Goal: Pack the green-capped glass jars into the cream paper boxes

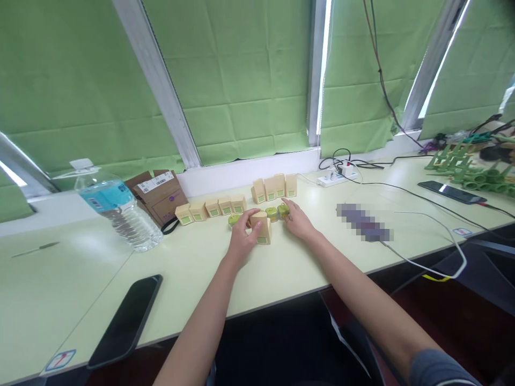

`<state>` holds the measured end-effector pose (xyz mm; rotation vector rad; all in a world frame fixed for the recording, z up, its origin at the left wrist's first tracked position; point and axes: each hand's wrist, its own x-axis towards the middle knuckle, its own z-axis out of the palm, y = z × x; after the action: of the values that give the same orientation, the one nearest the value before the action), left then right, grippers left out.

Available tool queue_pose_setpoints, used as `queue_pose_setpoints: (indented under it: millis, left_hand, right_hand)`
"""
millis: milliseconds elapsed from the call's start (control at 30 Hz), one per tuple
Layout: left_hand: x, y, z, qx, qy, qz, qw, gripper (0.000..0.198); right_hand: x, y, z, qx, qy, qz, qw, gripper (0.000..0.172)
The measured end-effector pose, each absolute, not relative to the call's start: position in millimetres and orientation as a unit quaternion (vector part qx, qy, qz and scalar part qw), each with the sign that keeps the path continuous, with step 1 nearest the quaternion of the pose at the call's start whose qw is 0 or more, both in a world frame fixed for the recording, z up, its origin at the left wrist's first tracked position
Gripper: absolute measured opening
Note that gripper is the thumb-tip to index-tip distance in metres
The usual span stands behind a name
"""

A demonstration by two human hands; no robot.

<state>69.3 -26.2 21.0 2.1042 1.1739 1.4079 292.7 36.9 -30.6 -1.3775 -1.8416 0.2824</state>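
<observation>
My left hand (241, 239) is closed around a small tan cardboard box (263, 231) with a green label, standing upright near the table's middle. My right hand (298, 220) has its fingers on a small green-topped container (283, 209), at the right end of the small green things. Beside that one sits another green-topped container (272, 215). A third green piece (233, 219) shows just behind my left fingers, partly hidden. Farther back, several matching tan boxes (274, 187) stand in a tight row, and another row of tan boxes (212, 208) runs to the left.
On the left stand a large water bottle (120, 209) and an opened brown carton (161, 198). A black phone (126, 319) lies near the front edge. Rightward are a power strip (337, 177) with cables, another phone (451, 192) and green plastic parts (478, 171).
</observation>
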Motion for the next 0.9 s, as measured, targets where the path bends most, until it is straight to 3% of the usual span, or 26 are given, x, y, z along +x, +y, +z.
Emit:
queue_pose_setpoints:
  millis: [233,400,633,900]
  left_hand:
    - [68.3,-23.8,15.2,0.761,0.429,0.482,0.073,0.048]
    - [70.2,-28.0,16.4,0.765,0.445,0.448,0.128,0.057]
    - [64.7,-29.7,14.8,0.765,0.433,0.418,0.228,0.064]
    - [62.2,-24.5,13.6,0.798,0.421,0.354,0.245,0.054]
  right_hand:
    - [295.3,45.2,-36.6,-0.555,-0.723,0.14,0.386,0.061]
    - [296.8,44.4,-34.6,-0.578,-0.704,0.121,0.395,0.046]
    - [298.5,40.3,-35.8,-0.572,-0.696,0.142,0.411,0.039]
    - [301.1,31.1,-27.0,-0.569,-0.648,0.117,0.493,0.037]
